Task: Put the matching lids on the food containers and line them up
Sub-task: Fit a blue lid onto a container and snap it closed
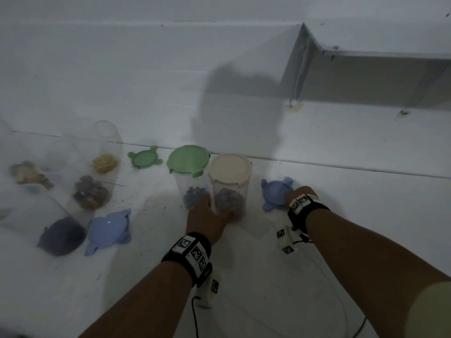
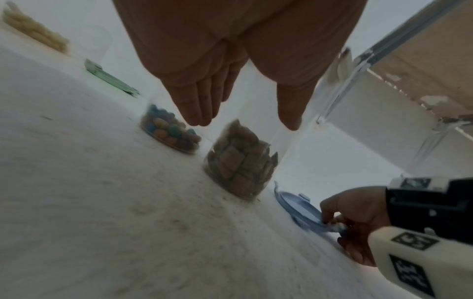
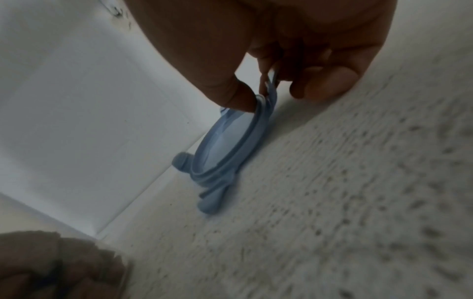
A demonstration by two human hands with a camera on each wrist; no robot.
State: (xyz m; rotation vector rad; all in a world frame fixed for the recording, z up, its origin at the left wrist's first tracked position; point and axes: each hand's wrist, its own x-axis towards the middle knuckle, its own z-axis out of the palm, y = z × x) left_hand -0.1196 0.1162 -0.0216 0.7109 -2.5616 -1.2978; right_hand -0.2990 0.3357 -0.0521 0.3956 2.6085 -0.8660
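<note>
Two clear containers stand side by side near the wall: one with a green lid point(image 1: 188, 158) holding coloured candies point(image 2: 171, 131), one with a cream lid point(image 1: 230, 167) holding brown cereal squares point(image 2: 240, 161). My left hand point(image 1: 212, 211) point(image 2: 243, 123) is at the base of the cream-lidded container, fingers straight and thumb spread to either side of it; whether they touch it I cannot tell. To the right lies a small blue lid point(image 1: 274, 193) point(image 3: 225, 145) point(image 2: 294, 206). My right hand point(image 1: 295, 192) point(image 3: 274, 91) pinches its near edge, which is tilted up off the table.
Several lidless clear containers stand at the left, one with pasta point(image 1: 105, 162), one with nuts point(image 1: 90, 191), one with dark contents point(image 1: 62, 236). A large blue lid point(image 1: 108, 230) and a small green lid point(image 1: 144, 157) lie on the white table. The wall point(image 1: 244, 93) runs just behind.
</note>
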